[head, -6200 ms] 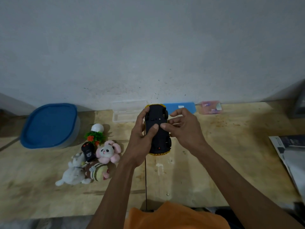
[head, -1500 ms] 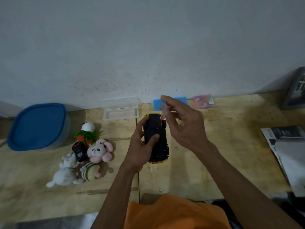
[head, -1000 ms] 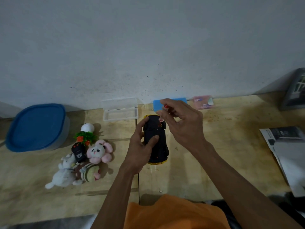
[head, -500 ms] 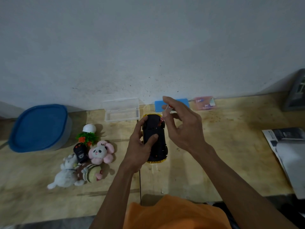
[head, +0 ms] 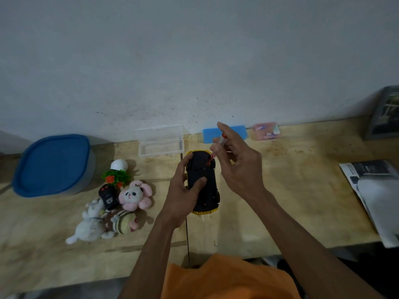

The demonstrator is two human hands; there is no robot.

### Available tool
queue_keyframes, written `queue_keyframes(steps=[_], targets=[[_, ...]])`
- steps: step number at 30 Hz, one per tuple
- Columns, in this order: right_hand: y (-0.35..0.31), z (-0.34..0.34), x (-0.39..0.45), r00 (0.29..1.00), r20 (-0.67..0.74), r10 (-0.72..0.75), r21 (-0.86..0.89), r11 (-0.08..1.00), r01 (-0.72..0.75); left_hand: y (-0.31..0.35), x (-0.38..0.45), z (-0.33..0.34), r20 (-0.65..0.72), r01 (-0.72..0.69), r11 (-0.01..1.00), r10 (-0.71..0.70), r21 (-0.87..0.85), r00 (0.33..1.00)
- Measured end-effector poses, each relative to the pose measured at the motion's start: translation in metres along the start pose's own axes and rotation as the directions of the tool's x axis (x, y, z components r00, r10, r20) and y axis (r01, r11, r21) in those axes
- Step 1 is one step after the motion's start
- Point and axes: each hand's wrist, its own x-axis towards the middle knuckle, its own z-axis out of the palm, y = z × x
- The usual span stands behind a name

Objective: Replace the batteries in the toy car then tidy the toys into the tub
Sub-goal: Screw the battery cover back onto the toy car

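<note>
Left hand (head: 183,195) grips the upside-down car (head: 201,182); right hand (head: 237,167) pinches what looks like a small screwdriver (head: 217,147) onto it.

Left of the one toy car (head: 203,182) I count three plush toys (head: 134,194), one remote (head: 108,196), one lidded tub (head: 54,165).

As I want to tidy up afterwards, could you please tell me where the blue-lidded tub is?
In the head view the tub sits at the table's far left by the wall, lid on, just behind-left of the soft toys.
</note>
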Motion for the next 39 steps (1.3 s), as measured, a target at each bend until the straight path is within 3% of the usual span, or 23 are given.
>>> queue_keyframes(steps=[2,4,8,13,18,23,31,36,39], targets=[[-0.003,0.001,-0.007,0.997,-0.011,0.081,0.065,0.995,-0.080,-0.003,-0.006,-0.003,-0.017,0.002,0.999,-0.003,-0.034,1.000],[-0.042,0.036,-0.060,0.982,-0.107,0.154,0.065,0.987,-0.148,-0.019,-0.051,-0.053,0.099,0.073,0.996,-0.067,-0.059,0.993],[-0.045,0.020,-0.068,0.901,-0.217,0.375,0.280,0.908,-0.310,-0.017,-0.060,-0.052,0.103,0.068,0.994,-0.060,-0.081,0.993],[-0.049,0.001,-0.068,0.802,-0.268,0.535,0.458,0.802,-0.382,-0.022,-0.060,-0.053,0.149,0.054,0.998,-0.049,-0.026,0.988],[-0.046,-0.005,-0.077,0.694,-0.253,0.674,0.597,0.674,-0.436,-0.034,-0.057,-0.055,0.077,0.025,0.997,-0.030,0.067,0.997],[-0.026,-0.022,-0.082,0.634,-0.237,0.736,0.638,0.610,-0.470,-0.039,-0.046,-0.042,0.006,0.004,0.988,-0.005,0.155,1.000],[0.021,-0.058,-0.075,0.626,-0.116,0.771,0.684,0.519,-0.513,-0.048,-0.019,-0.001,-0.202,0.093,0.982,-0.059,0.164,0.978],[0.066,-0.085,-0.061,0.583,-0.027,0.812,0.663,0.451,-0.597,-0.056,-0.001,0.036,-0.314,0.131,0.928,-0.016,0.349,0.949],[0.093,-0.097,-0.053,0.565,0.016,0.825,0.599,0.445,-0.666,-0.064,0.007,0.052,-0.358,0.166,0.819,0.051,0.549,0.932]])
